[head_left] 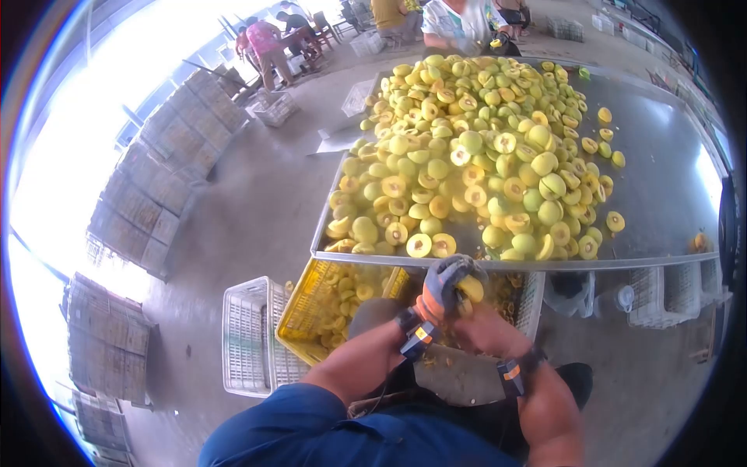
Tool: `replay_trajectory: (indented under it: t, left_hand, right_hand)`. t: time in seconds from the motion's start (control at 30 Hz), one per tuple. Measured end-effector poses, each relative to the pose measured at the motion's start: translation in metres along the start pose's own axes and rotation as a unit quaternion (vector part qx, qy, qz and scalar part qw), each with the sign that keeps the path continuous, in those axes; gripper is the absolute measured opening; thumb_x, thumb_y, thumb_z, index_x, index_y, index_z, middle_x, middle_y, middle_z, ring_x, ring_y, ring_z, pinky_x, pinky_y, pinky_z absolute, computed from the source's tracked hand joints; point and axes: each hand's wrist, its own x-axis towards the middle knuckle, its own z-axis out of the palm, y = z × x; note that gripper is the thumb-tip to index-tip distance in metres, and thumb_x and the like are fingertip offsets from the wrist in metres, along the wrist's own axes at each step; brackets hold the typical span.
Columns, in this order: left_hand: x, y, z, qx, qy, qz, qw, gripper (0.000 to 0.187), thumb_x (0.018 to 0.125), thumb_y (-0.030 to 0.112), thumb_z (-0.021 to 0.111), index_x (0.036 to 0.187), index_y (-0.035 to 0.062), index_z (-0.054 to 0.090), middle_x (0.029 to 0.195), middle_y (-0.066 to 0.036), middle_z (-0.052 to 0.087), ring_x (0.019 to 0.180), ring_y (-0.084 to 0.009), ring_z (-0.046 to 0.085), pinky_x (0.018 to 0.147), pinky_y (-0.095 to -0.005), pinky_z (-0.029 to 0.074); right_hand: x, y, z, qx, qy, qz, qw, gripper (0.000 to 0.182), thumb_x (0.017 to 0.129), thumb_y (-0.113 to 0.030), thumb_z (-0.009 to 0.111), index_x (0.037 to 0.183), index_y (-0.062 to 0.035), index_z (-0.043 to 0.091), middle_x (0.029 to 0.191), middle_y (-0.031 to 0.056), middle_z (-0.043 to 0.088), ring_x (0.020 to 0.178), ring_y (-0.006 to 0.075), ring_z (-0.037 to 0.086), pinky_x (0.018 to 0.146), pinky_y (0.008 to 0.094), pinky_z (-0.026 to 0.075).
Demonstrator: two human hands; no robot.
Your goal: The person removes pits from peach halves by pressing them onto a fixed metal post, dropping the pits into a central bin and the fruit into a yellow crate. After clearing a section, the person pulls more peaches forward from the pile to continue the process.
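Note:
My left hand (445, 285), in a grey and orange glove, is closed round a yellow fruit piece (470, 289) just below the near edge of the metal table (661, 187). Close against it is my right hand (471, 325); its fingers are hidden or blurred, so its grip cannot be made out. A big heap of halved yellow-green fruit (475, 156) covers the left and middle of the table, some halves showing a pit or hollow. Under the table edge on the left, a yellow crate (299, 307) holds more fruit pieces.
White crates (247, 335) stand left of the yellow one, others (665, 296) under the table's right side. Stacked crates (148, 202) line the left. Across the table a person (467, 25) handles fruit; several people are farther back. Loose halves (605, 134) lie right of the heap.

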Motion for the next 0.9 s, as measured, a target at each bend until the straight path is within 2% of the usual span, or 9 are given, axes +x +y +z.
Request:
replay_trajectory:
  t: [0.13, 0.23, 0.33, 0.4, 0.53, 0.6, 0.73, 0.8, 0.9]
  left_hand:
    - [0.000, 0.004, -0.003, 0.127, -0.093, 0.087, 0.984, 0.034, 0.107, 0.025, 0.060, 0.100, -0.0052, 0.072, 0.096, -0.012, 0.072, 0.083, -0.0225, 0.072, 0.078, -0.0337, 0.057]
    - [0.002, 0.002, -0.006, 0.132, -0.107, 0.092, 0.981, 0.034, 0.108, 0.027, 0.061, 0.100, -0.0046, 0.072, 0.096, -0.011, 0.070, 0.085, -0.0220, 0.072, 0.078, -0.0327, 0.057]
    - [0.003, -0.002, -0.001, 0.094, -0.049, 0.029, 0.994, 0.033, 0.108, 0.026, 0.060, 0.099, -0.0034, 0.072, 0.095, -0.010, 0.070, 0.087, -0.0210, 0.072, 0.078, -0.0324, 0.057]
    - [0.004, -0.004, 0.005, 0.067, -0.003, -0.020, 0.998, 0.032, 0.108, 0.025, 0.059, 0.099, -0.0026, 0.073, 0.095, -0.009, 0.070, 0.087, -0.0200, 0.071, 0.078, -0.0321, 0.057]
    - [0.007, -0.006, -0.001, 0.161, -0.074, 0.057, 0.982, 0.030, 0.107, 0.025, 0.060, 0.099, -0.0014, 0.073, 0.096, -0.008, 0.073, 0.089, -0.0169, 0.071, 0.082, -0.0320, 0.057]
    - [0.010, -0.012, -0.007, 0.178, -0.101, 0.087, 0.975, 0.030, 0.107, 0.026, 0.061, 0.099, -0.0011, 0.073, 0.097, -0.008, 0.074, 0.090, -0.0157, 0.070, 0.083, -0.0322, 0.057]
    - [0.014, 0.000, -0.001, 0.075, -0.127, 0.024, 0.989, 0.031, 0.107, 0.028, 0.064, 0.103, -0.0008, 0.072, 0.097, -0.007, 0.074, 0.090, -0.0145, 0.069, 0.083, -0.0309, 0.057]
    - [0.018, -0.005, -0.001, 0.102, -0.107, 0.052, 0.988, 0.030, 0.107, 0.028, 0.064, 0.104, -0.0008, 0.072, 0.096, -0.006, 0.074, 0.088, -0.0141, 0.069, 0.082, -0.0302, 0.056]
    - [0.012, 0.000, 0.001, 0.085, -0.063, -0.025, 0.994, 0.028, 0.107, 0.027, 0.065, 0.103, -0.0003, 0.072, 0.094, -0.006, 0.074, 0.088, -0.0138, 0.069, 0.082, -0.0309, 0.057]
  right_hand:
    - [0.003, 0.007, 0.008, -0.083, 0.037, -0.079, 0.993, 0.008, 0.097, -0.006, 0.061, 0.104, -0.0015, 0.061, 0.067, 0.0042, 0.060, 0.050, 0.0136, 0.055, 0.046, 0.0329, 0.044]
    - [0.001, 0.007, 0.016, 0.058, 0.017, -0.010, 0.998, 0.013, 0.097, -0.004, 0.061, 0.110, -0.0029, 0.060, 0.070, 0.0034, 0.060, 0.051, 0.0134, 0.055, 0.046, 0.0329, 0.044]
    - [0.003, 0.010, 0.026, 0.070, 0.087, -0.049, 0.993, 0.007, 0.098, -0.007, 0.060, 0.103, -0.0022, 0.061, 0.067, 0.0030, 0.058, 0.049, 0.0143, 0.055, 0.046, 0.0331, 0.044]
    - [0.003, 0.020, 0.017, 0.132, 0.042, 0.015, 0.990, 0.010, 0.099, -0.013, 0.061, 0.104, -0.0045, 0.063, 0.070, 0.0038, 0.060, 0.051, 0.0142, 0.054, 0.046, 0.0326, 0.041]
    - [-0.003, 0.004, 0.023, 0.055, 0.082, 0.017, 0.995, 0.019, 0.100, -0.014, 0.060, 0.085, -0.0037, 0.058, 0.063, 0.0031, 0.056, 0.047, 0.0159, 0.054, 0.045, 0.0325, 0.040]
    - [-0.003, 0.007, 0.022, 0.112, 0.058, 0.054, 0.990, 0.018, 0.101, -0.015, 0.061, 0.087, -0.0037, 0.059, 0.063, 0.0033, 0.056, 0.047, 0.0157, 0.054, 0.045, 0.0328, 0.040]
    - [0.000, 0.022, 0.020, 0.257, 0.004, 0.082, 0.963, 0.015, 0.101, -0.015, 0.063, 0.093, -0.0030, 0.060, 0.063, 0.0040, 0.056, 0.049, 0.0158, 0.055, 0.045, 0.0340, 0.040]
    - [0.001, 0.006, 0.025, 0.171, 0.066, 0.066, 0.981, 0.014, 0.101, -0.015, 0.064, 0.097, -0.0027, 0.060, 0.065, 0.0048, 0.057, 0.050, 0.0164, 0.057, 0.046, 0.0348, 0.041]
    - [0.001, 0.005, 0.026, 0.100, 0.076, 0.044, 0.991, 0.015, 0.101, -0.016, 0.066, 0.100, -0.0026, 0.061, 0.067, 0.0060, 0.059, 0.051, 0.0173, 0.058, 0.046, 0.0353, 0.042]
